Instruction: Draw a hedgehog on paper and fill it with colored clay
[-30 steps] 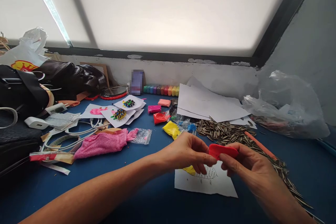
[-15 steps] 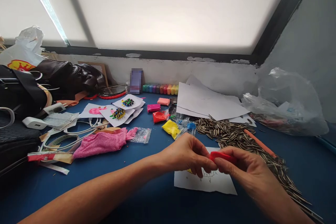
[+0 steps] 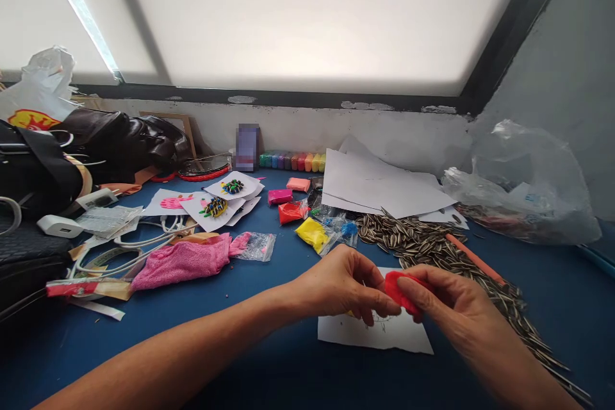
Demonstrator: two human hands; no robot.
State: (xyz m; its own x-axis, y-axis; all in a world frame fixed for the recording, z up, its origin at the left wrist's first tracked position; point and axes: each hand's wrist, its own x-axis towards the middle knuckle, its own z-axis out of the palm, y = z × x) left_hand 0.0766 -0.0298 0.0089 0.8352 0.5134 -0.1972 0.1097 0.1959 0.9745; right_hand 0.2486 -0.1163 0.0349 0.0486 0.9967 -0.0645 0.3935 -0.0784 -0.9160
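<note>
A flattened piece of red modelling clay (image 3: 400, 292) is pinched between the thumb and fingers of my right hand (image 3: 446, 301). From the other side, my left hand (image 3: 346, 285) has its curled fingertips at the clay's left edge and grips it there. Both hands hover over a small white sheet (image 3: 375, 336) with a pencil drawing, partly hidden beneath them. A bit of yellow shows on the sheet under my left fingers. Beyond my left hand lie a yellow clay pack (image 3: 312, 234) and a blue clay pack (image 3: 348, 229) in clear wrappers.
Striped sunflower seeds (image 3: 432, 240) spread along the right, with an orange stick (image 3: 475, 259) on them. White paper sheets (image 3: 379, 182) and a plastic bag (image 3: 533, 192) lie behind. A pink cloth (image 3: 185, 261), cables, bags and finished clay-and-seed pictures (image 3: 214, 208) occupy the left.
The red clay has turned in my right fingers, so its flat face shows more and tilts downward. My left fingers have shifted slightly along its edge. The view has moved slightly.
</note>
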